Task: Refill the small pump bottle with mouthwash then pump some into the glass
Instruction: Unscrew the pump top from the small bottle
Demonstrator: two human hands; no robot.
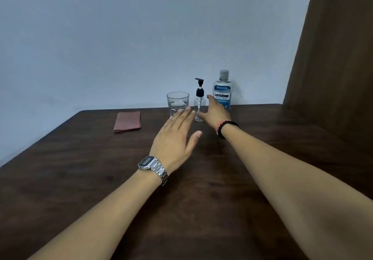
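A small clear pump bottle point(199, 106) with a black pump head stands near the table's far edge. Left of it is a clear drinking glass point(177, 102). Right of it stands a mouthwash bottle point(222, 90) with a blue label and a clear cap. My left hand point(177, 136), with a metal watch on the wrist, hovers with straight fingers just in front of the glass and pump bottle. Stretched forward with open fingers, my right hand point(216, 112) wears a bead bracelet and sits between the pump bottle and the mouthwash bottle, holding nothing.
A folded reddish cloth point(127, 121) lies on the dark wooden table point(201, 199) left of the glass. A pale wall runs behind the table. A brown curtain point(333, 57) hangs at the right.
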